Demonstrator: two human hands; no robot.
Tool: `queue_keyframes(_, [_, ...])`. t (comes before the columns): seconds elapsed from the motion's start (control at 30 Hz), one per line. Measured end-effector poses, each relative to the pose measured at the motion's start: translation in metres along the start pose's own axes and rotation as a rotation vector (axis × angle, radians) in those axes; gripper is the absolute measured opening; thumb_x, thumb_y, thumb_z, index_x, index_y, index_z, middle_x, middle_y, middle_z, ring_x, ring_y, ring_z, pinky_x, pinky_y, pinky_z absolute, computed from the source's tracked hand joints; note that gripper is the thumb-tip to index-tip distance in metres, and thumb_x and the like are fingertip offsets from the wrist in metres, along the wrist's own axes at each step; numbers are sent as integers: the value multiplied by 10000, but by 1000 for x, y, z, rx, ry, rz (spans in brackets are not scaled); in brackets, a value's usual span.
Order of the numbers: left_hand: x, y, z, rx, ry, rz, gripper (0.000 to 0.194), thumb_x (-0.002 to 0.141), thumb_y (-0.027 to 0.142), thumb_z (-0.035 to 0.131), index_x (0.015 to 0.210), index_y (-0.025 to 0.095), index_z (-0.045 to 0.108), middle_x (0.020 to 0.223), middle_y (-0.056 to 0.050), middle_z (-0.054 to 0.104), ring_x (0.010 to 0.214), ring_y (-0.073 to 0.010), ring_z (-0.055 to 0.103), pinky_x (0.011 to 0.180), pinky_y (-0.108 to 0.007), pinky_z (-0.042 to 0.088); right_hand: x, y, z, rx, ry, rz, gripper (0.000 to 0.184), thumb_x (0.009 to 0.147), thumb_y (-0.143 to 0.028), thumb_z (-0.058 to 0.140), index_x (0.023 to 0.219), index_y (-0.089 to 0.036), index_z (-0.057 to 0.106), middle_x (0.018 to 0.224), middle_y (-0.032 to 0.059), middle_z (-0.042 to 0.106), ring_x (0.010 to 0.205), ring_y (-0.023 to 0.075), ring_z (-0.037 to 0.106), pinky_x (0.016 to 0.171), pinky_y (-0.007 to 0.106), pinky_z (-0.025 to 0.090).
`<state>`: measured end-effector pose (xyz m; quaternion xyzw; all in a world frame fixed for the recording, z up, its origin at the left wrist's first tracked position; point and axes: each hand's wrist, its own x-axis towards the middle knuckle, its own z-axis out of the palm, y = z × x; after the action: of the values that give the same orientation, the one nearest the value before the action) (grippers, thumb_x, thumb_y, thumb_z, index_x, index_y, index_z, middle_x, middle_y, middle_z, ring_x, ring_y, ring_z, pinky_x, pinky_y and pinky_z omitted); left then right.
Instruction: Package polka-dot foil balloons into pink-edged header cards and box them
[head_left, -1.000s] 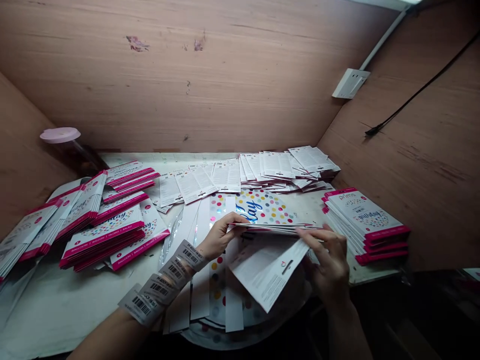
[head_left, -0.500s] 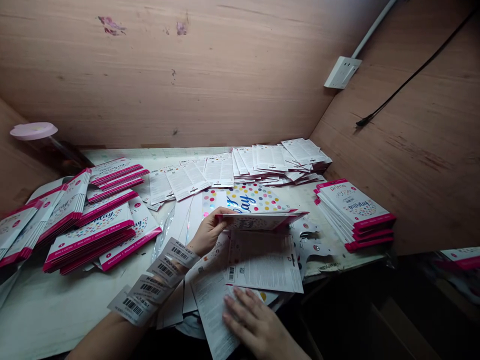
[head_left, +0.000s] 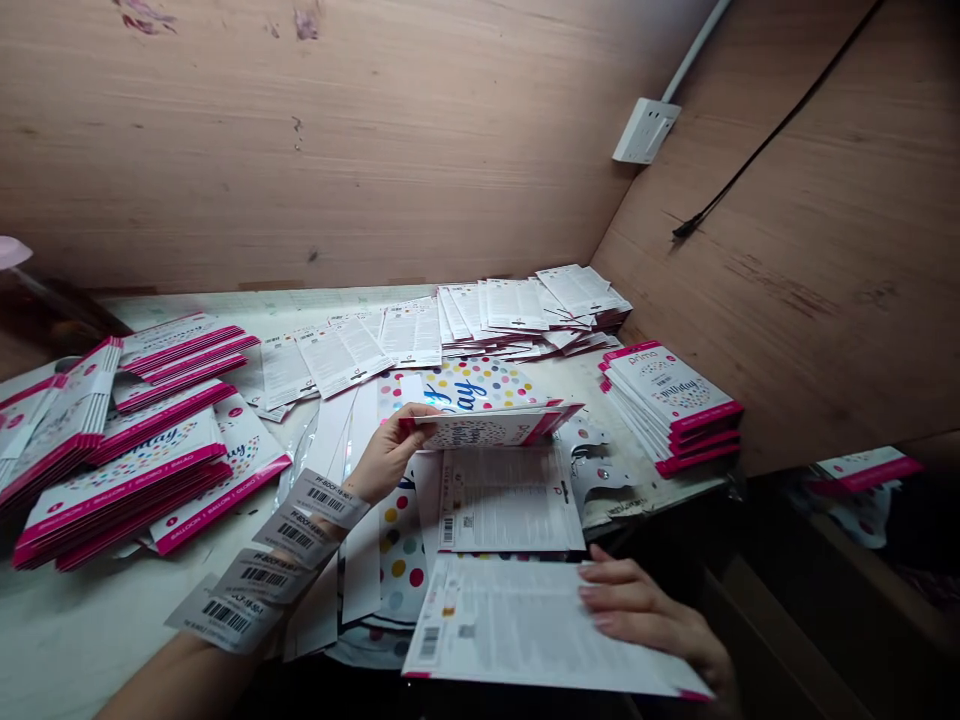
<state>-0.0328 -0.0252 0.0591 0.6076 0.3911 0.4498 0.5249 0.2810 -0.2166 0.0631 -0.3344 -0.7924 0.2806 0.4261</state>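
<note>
My left hand (head_left: 386, 455) is closed on the left end of several white-and-pink balloon packets (head_left: 480, 428), held tilted over the table. A strip of barcode labels (head_left: 262, 570) lies along my left wrist and forearm. My right hand (head_left: 649, 615) grips the right side of another balloon packet (head_left: 517, 620), printed back up, at the table's front; its thumb is hidden. Between the hands rests a further packet (head_left: 510, 500), back side up. Behind and below them lies a dotted foil balloon (head_left: 487, 378) with blue lettering.
Stacked packets (head_left: 675, 395) stand at the right edge, and more bundles (head_left: 127, 480) fill the left. A spread pile of packets (head_left: 517, 305) runs along the back wall. A wall socket (head_left: 646, 130) and hanging cable (head_left: 742, 180) are upper right. At far left stands a pink-lidded container (head_left: 15, 252).
My right hand has moved right and now grips a packet, which has turned from slanting to lying crosswise. My left hand still holds its packets. The whole view has shifted, moving things leftward.
</note>
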Motion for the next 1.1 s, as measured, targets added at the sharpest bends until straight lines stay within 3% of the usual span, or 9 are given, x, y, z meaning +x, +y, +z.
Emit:
queue_keyframes(0.2, [0, 2, 1, 0, 14, -17, 276, 840, 429, 648, 970, 185, 661, 935, -41, 630, 865, -188, 567, 787, -303, 467, -33, 23, -55, 94, 173, 161, 355, 936, -548, 496, 1038, -319, 747, 926, 82, 758, 895, 295, 717, 946, 552, 532])
queue_keyframes(0.33, [1, -1, 0, 9, 14, -4, 300, 819, 454, 670, 957, 187, 665, 939, -40, 634, 842, -182, 563, 776, -301, 470, -41, 33, -60, -76, 462, 172, 219, 901, -445, 595, 1005, -321, 743, 1019, 72, 748, 1110, 341, 641, 1046, 639, 414])
queue_keyframes(0.43, [2, -5, -1, 24, 19, -8, 340, 814, 487, 665, 965, 182, 664, 939, -39, 633, 796, -174, 545, 731, -297, 464, -18, 47, -39, -213, 223, 134, 215, 926, -326, 545, 1031, -291, 729, 1132, 70, 722, 1307, 332, 494, 1156, 659, 211])
queue_keyframes(0.57, [3, -8, -1, 30, 34, -6, 354, 820, 501, 661, 966, 179, 663, 941, -40, 630, 802, -177, 543, 747, -305, 464, 11, 70, -7, -461, -270, 169, 567, 768, -76, 561, 1316, -219, 578, 1444, 98, 512, 1429, 303, 321, 1158, 616, 243])
queue_keyframes(0.63, [3, -7, 0, 22, 19, -4, 337, 828, 494, 658, 959, 184, 658, 924, -34, 625, 819, -178, 548, 775, -307, 464, 14, 75, 1, -597, -367, 130, 712, 710, -27, 551, 1399, -199, 499, 1514, 109, 418, 1441, 316, 286, 1146, 613, 274])
queue_keyframes(0.73, [3, -6, 1, 21, 7, -4, 330, 826, 487, 659, 951, 182, 651, 932, -39, 623, 859, -190, 560, 804, -319, 466, 12, 74, 0, -702, -355, 2, 655, 793, -2, 497, 1405, -234, 498, 1465, 89, 489, 1393, 303, 378, 1139, 604, 301])
queue_keyframes(0.93, [3, -7, 1, 3, -30, -16, 275, 852, 441, 649, 975, 196, 642, 939, -28, 609, 857, -178, 549, 779, -299, 462, 26, 69, -13, -333, -115, -2, 420, 952, -233, 494, 1369, -266, 523, 1330, 95, 611, 1248, 263, 555, 1087, 480, 434])
queue_keyframes(1.03, [2, -9, 0, -57, -76, -27, 263, 869, 434, 644, 1001, 207, 627, 958, -23, 608, 849, -168, 547, 772, -286, 457, 47, 80, 1, -158, 294, 169, 311, 925, -244, 567, 1234, -278, 565, 1379, 90, 544, 1294, 255, 511, 1097, 482, 417])
queue_keyframes(1.1, [0, -10, -1, -92, -102, -28, 287, 870, 456, 646, 1013, 208, 618, 981, -31, 611, 870, -175, 550, 787, -288, 454, 63, 93, 16, -71, 566, 242, 559, 811, -269, 727, 1298, -290, 453, 1493, 106, 390, 1386, 272, 393, 1121, 506, 374])
